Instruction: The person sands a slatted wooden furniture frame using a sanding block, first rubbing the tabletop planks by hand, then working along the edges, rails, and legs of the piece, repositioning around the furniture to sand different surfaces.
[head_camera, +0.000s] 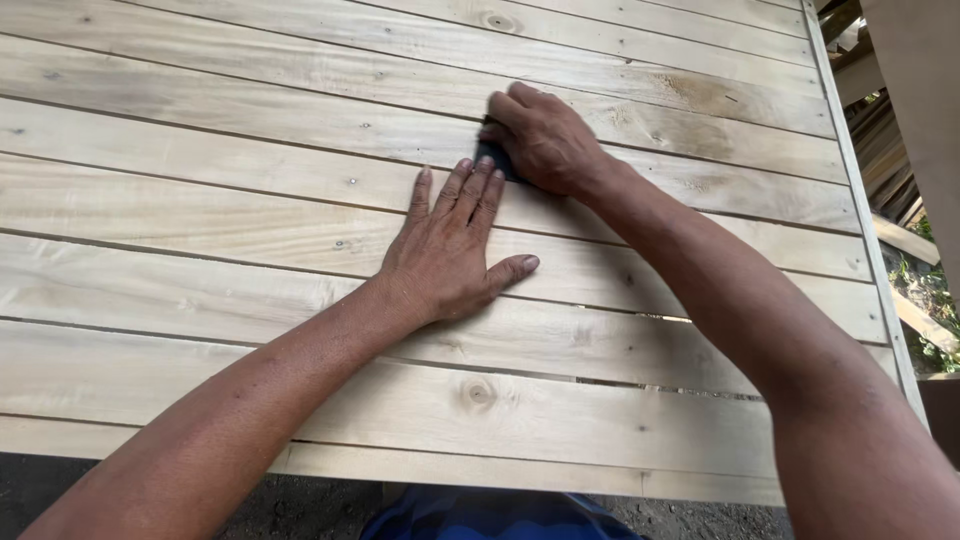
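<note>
The right hand (545, 140) is curled over a small dark sanding pad (497, 158), its grip pressed down and pinching the pad against a slatted panel of pale wooden boards (250, 230) that fills nearly the whole view. Only a dark corner of the pad shows beneath the knuckles, near the seam between two boards in the upper middle of the panel. The left hand (450, 245) lies flat just beside it, fingers spread and palm down on the board below, fingertips almost touching the pad; it holds nothing and seems only to steady the work. By the look of it the smoothing is under way but far from provably finished: the boards look fairly even and clean in colour, though knots (479, 392), small nail heads and rougher brown streaks near the top right remain, and I cannot tell which stretches have been rubbed and which have not. Counted, there is one pad, two hands, and about ten boards running crosswise (the topmost ones are cut off by the frame, so the count is loose), bounded on the right by one upright edge strip (862, 200). Narrow gaps open between some lower boards. Beyond the right edge lies stacked scrap timber (890, 160), and below the panel dark ground and a bit of blue cloth (490, 515).
</note>
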